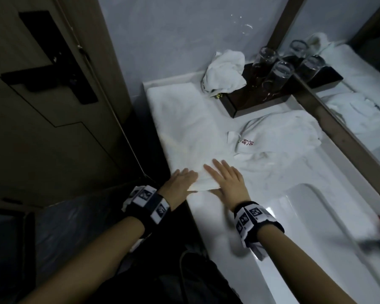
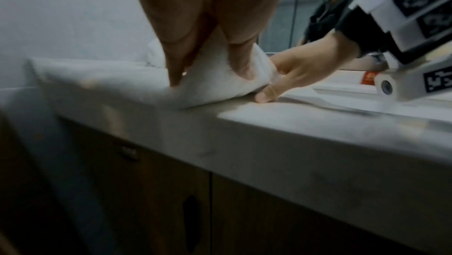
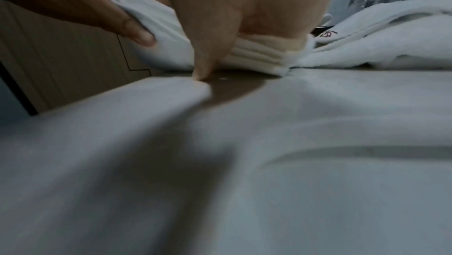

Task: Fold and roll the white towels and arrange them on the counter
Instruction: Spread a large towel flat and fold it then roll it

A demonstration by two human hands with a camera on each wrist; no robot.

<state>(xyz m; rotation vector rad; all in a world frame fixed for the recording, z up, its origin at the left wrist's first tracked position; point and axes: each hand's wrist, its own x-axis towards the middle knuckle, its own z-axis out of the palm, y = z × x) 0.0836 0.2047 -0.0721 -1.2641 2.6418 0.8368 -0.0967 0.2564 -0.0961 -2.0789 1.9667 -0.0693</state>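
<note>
White bathroom counter: folded towel lies at 11 o'clock. Left hand pinches its near end; right hand presses flat-fingered. Soft, limp; roll from this end.

a long white towel lies flat along the desk's left edge, its near end rolled up in layers. a second white towel with red lettering lies rumpled beside it, and a third sits crumpled farther back.

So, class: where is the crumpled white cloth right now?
In the head view, the crumpled cloth sits at the counter's far end by the wall, draped over the dark tray's left end beside the glasses.
</note>
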